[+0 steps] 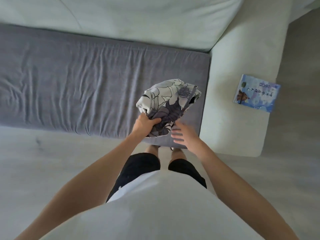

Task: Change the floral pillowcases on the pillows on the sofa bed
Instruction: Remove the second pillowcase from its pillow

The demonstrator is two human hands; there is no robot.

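While bunched into a loose wad, the floral pillowcase [168,106] sits above the near right end of the grey seat cushion [86,80], white fabric w/ dark-outlined grey/purple flowers, an open edge showing at its upper right. The left hand [145,123] grips the wad's lower left corner, fingers & thumb curled into the cloth. The right hand [182,135] is just beside the pillowcase's lower right edge, fingers spread & relaxed, holding nothing; can't tell if a fingertip touches the fabric. Both forearms are bare, reaching fwd from a white shirt [155,205]; black shorts [138,170] & bare legs below, close to the cushion's front edge. The cushion is wrinkled, w/ a pale back cushion [138,19] behind it & a pale wide armrest [242,66] to the right. A blue illustrated book [257,93] lies flat on the armrest's outer edge, well apart from the hands. Pale floor [43,161] in front.
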